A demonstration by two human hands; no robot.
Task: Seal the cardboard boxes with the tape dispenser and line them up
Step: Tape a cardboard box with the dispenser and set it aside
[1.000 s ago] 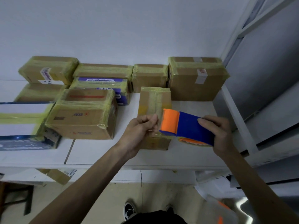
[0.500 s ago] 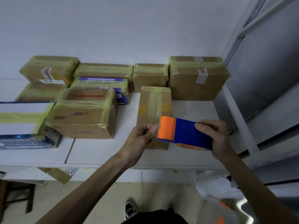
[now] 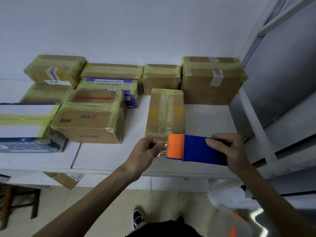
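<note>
A narrow cardboard box stands on the white table, wrapped in yellowish tape. In front of its near end my right hand grips a blue tape dispenser with an orange front. My left hand pinches the clear tape end at the dispenser's orange mouth. The box's lower front edge is hidden behind the dispenser and my left hand.
Several taped boxes fill the back and left: a large one at the back right, a small one beside it, a brown one at centre left, a white-and-blue one at far left. A white metal frame borders the right.
Both hands and the dispenser have moved down and toward me, away from the top of the narrow box. My left hand still pinches at the tape end.
</note>
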